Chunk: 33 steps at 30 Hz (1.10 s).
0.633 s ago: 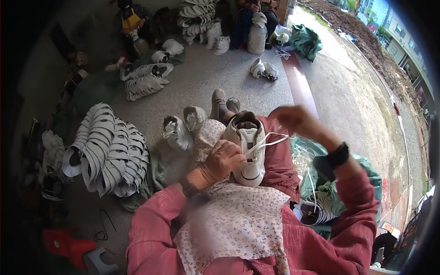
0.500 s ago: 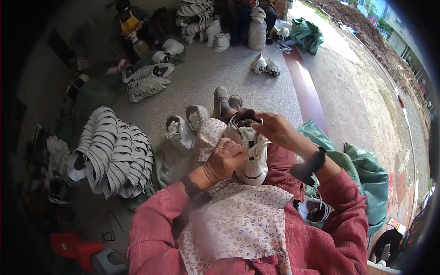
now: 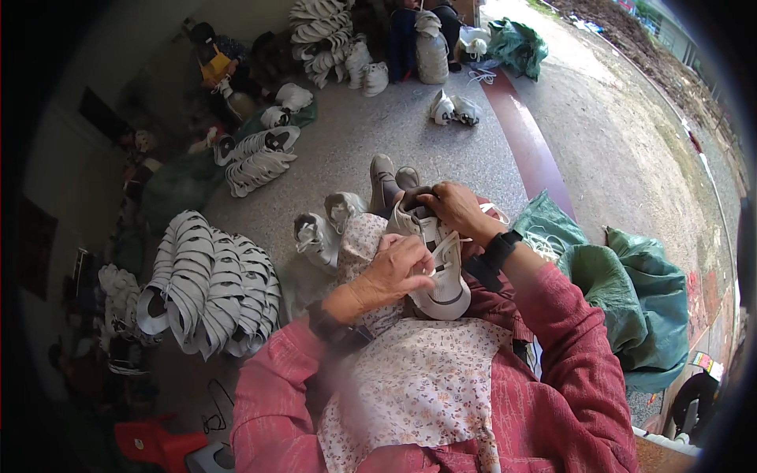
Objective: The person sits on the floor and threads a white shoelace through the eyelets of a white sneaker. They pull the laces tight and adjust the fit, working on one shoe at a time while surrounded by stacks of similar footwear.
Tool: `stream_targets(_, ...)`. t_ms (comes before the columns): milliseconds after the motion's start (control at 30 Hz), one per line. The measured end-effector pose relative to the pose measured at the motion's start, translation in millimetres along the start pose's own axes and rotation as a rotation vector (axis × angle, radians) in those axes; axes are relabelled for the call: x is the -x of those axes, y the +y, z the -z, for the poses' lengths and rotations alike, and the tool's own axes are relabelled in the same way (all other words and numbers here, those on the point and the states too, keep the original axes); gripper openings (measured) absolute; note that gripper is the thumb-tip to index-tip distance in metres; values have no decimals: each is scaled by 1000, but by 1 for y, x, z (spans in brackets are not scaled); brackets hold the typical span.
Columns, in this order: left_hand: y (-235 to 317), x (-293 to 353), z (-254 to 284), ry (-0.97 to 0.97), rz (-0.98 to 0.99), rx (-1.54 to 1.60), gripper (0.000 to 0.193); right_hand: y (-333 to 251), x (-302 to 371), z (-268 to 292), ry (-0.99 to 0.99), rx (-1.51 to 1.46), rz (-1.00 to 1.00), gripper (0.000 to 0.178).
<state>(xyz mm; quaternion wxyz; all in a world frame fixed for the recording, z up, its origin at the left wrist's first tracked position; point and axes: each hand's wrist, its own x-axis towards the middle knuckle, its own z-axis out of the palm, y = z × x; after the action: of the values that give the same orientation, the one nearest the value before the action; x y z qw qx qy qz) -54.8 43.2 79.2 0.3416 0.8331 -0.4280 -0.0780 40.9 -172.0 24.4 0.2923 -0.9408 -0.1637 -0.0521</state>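
Note:
A white lace-up shoe upper (image 3: 441, 298) rests on my lap, toe toward me and dark-lined collar away from me. My right hand (image 3: 459, 210) grips its collar, fingertips tucked at the dark opening. Over the near left side of the lacing, my left hand (image 3: 400, 266) has its fingers curled together, the thumb stretched along the shoe. A white shoelace (image 3: 447, 244) runs across the eyelets to the left fingertips, which pinch it. A floral apron (image 3: 418, 386) covers my lap beneath the shoe upper.
Nested white shoe uppers (image 3: 209, 284) stand in a big stack at left. Two white uppers (image 3: 318, 240) sit beside my knee. Green sacks (image 3: 631, 292) lie at right, with loose white laces (image 3: 544, 246). A red plastic object (image 3: 158, 443) is at lower left. Another person (image 3: 217, 59) works far left.
My right hand has moved from beside the collar to grip it, with its wrist lower. The left hand has loosened from a tight fist, its thumb now extended. The view has shifted slightly.

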Motion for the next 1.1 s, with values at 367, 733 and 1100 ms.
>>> stream_targets(367, -18, 3, -4, 108, -301, -227, 15, -11, 110, 46, -148, -526, 113, 14)
stream_targets(733, -7, 9, 10, 22, -260, -199, 17, -19, 104, 25, -272, -469, 374, 12)
stream_targets(1100, -34, 18, -23, 335, -404, -464, 21, -31, 111, 20, -274, -322, 305, 12)
